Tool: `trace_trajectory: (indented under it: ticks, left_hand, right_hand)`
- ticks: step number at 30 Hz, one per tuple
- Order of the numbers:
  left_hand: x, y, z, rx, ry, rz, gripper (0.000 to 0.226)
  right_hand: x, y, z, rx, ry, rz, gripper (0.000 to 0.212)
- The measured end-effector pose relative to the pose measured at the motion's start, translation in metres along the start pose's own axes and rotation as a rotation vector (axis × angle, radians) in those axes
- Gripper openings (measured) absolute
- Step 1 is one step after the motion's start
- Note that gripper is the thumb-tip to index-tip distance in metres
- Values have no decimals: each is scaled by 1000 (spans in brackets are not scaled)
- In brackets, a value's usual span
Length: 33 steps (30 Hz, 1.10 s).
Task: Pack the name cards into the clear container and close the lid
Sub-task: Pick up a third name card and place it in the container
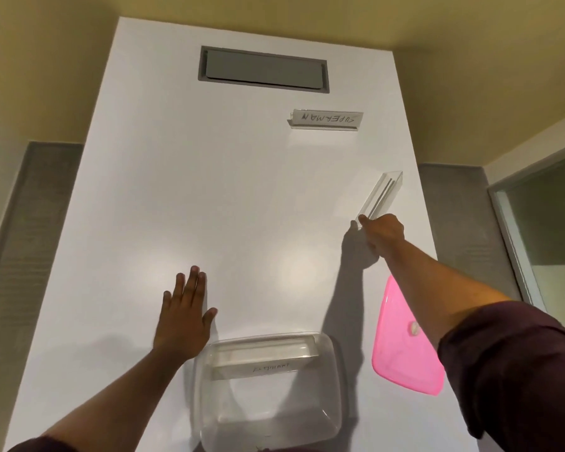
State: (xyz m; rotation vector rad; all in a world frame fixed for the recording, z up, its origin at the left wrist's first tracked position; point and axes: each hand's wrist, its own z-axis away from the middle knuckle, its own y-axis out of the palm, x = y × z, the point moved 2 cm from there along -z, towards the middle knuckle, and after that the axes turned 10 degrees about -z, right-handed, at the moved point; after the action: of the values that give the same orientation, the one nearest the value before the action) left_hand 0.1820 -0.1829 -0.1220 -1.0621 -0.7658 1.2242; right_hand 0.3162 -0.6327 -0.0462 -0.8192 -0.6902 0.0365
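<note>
1. Your left hand point(185, 316) lies flat and released on the white desk point(183, 177), fingers spread, palm down, just beside the far left corner of the clear container point(268, 391). It grips nothing.
2. The clear container sits at the near edge of the desk, close to the middle, open at the top. Inside it, along its far wall, lies one name card point(258, 362) in a clear holder. The handwriting on that card is too faint to read for certain.
3. A grey recessed panel point(263, 69) is set into the desk near its far edge, well apart from everything else.
4. A second name card point(326, 119) stands on the desk toward the far right, reading "SUPERMAN" upside down from where you stand.
5. Your right hand point(380, 231) reaches out toward the right edge of the desk and is pinched on the near end of a third name card point(380, 195), a clear holder lying at a slant. You see it edge-on, so no writing shows on it.
6. The pink lid point(402, 350) lies flat on the desk near the right edge, just beside the clear container and partly under your right forearm. A small pale knob point(414, 328) shows at its middle.
</note>
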Motion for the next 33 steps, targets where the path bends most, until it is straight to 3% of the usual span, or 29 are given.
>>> trace_trajectory:
  ticks: [5, 11, 16, 18, 21, 23, 24, 27, 29, 33]
  left_hand:
    - [1, -2, 1, 5, -15, 23, 76]
    - [3, -7, 0, 45, -11, 29, 79]
    - [-9, -23, -10, 242, -47, 13, 92]
    - [-18, -38, -16, 230, -58, 74, 86]
    - [-36, -70, -18, 118, -84, 373, 70]
    - [-49, -97, -15, 36, -156, 681, 63]
    - [-54, -111, -14, 45, -208, 841, 60]
    - [-64, -146, -12, 275, -306, 1431, 69]
    - [-66, -168, -4, 463, -282, 1731, 77]
    - [-71, -202, 21, 708, -159, 1941, 79]
  right_hand:
    - [8, -3, 9, -59, 22, -4, 19]
    - [-6, -7, 14, -64, 53, -209, 21]
    - [-20, 1, 44, 96, 0, -310, 30]
    - [-27, 2, 59, 184, -57, -322, 28]
    - [-32, 2, 83, 305, -179, -310, 20]
    - [-34, -2, 104, 369, -290, -300, 7]
    - [-32, -5, 116, 414, -333, -302, 11]
    - [-23, -16, 151, 591, -419, -309, 28]
    - [-19, -24, 170, 688, -480, -298, 36]
    - [-6, -37, 195, 691, -643, -161, 38]
